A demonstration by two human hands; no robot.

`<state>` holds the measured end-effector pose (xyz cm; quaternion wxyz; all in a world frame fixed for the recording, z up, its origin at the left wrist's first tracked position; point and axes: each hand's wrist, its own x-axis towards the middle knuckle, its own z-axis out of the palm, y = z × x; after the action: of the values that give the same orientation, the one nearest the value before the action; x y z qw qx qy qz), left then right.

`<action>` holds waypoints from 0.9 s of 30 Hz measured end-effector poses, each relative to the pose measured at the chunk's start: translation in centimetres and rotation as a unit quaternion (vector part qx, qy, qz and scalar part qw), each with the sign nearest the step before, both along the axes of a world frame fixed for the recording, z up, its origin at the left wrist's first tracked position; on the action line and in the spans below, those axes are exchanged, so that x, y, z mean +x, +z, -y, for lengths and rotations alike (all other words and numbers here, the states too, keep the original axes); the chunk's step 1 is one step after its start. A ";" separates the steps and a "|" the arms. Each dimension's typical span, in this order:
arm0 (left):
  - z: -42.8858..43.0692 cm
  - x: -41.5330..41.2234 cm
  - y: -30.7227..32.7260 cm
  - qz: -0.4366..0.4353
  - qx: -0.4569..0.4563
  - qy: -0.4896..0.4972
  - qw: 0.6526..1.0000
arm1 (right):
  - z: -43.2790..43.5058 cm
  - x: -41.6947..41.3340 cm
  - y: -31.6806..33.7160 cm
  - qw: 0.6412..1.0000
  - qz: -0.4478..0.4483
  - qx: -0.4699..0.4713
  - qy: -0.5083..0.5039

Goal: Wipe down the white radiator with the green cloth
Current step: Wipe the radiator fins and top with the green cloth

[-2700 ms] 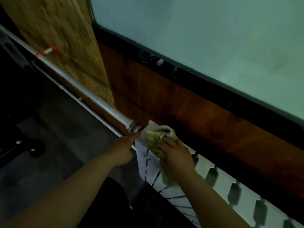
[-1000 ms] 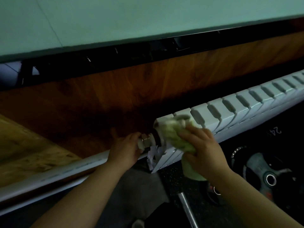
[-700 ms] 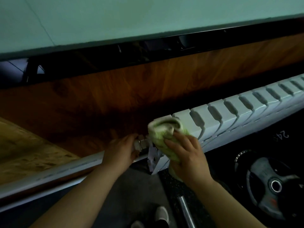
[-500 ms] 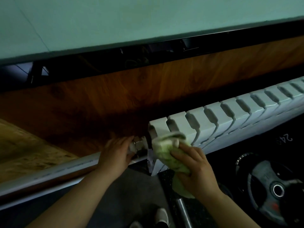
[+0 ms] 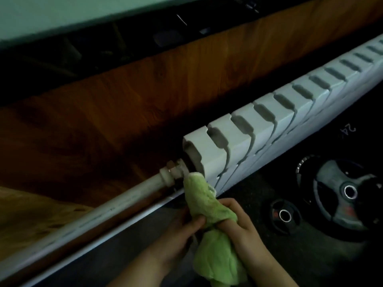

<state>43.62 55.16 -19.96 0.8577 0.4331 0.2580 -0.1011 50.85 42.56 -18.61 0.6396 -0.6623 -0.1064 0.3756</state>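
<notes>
The white radiator (image 5: 269,125) runs from the centre up to the right edge, its slotted sections bare. The green cloth (image 5: 207,206) hangs bunched below the radiator's left end, its top tip close to the end section and the pipe fitting (image 5: 174,170). My right hand (image 5: 242,226) grips the cloth's middle from the right. My left hand (image 5: 182,230) holds the cloth from the left, with the thumb pressed on it. The lower part of the cloth drapes between my forearms.
A white pipe (image 5: 99,214) slants from the fitting down to the lower left, along a wooden wall panel (image 5: 145,96). Black weight plates (image 5: 350,193) and a smaller one (image 5: 285,216) lie on the dark floor at right.
My right hand pulled the cloth down off the radiator's end section. My left hand left the pipe fitting and took hold of the cloth. The view has moved closer.
</notes>
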 end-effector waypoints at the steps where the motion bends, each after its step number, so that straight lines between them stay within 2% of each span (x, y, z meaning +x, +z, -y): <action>1: -0.1 -0.1 -1.0 -0.023 -0.042 0.021 0.999 | -0.6 -0.5 -0.8 1.000 0.008 -0.008 -0.009; 4: -0.2 -0.3 -3.5 -0.072 -0.058 0.076 0.993 | -1.5 -1.1 -3.9 0.998 0.047 -0.051 -0.013; 6: -0.5 -0.1 -5.5 -0.081 -0.013 0.133 0.988 | -1.7 -0.6 -6.3 0.986 0.135 -0.097 -0.019; 8: -1.0 0.3 -8.0 -0.102 0.040 0.203 0.973 | -1.8 0.2 -8.7 0.965 0.227 -0.095 -0.092; 11: -1.8 1.1 -13.3 -0.085 0.113 0.295 0.945 | -2.4 2.1 -13.0 0.908 0.372 -0.087 -0.171; 13: -2.3 2.1 -16.3 -0.055 0.185 0.324 0.926 | -3.5 3.2 -15.8 0.857 0.484 -0.096 -0.149; 15: -3.0 3.6 -18.3 -0.006 0.249 0.372 0.894 | -4.5 4.2 -18.2 0.820 0.545 -0.106 -0.138; 20: -4.4 7.9 -19.7 0.142 0.357 0.453 0.804 | -4.8 5.9 -22.1 0.764 0.626 -0.063 -0.145; 24: -5.8 9.8 -18.6 0.256 0.393 0.521 0.713 | -4.7 5.7 -22.3 0.789 0.597 -0.021 -0.146; 26: -6.3 10.9 -18.4 0.283 0.420 0.526 0.683 | -4.7 5.6 -22.2 0.792 0.593 -0.013 -0.146; 27: -6.2 11.6 -18.7 0.297 0.446 0.498 0.682 | -4.8 5.5 -22.1 0.792 0.593 -0.017 -0.145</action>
<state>55.21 61.39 -38.62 0.5187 0.5795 0.1821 0.6016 56.33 47.33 -40.73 0.4867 -0.7732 -0.3613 -0.1865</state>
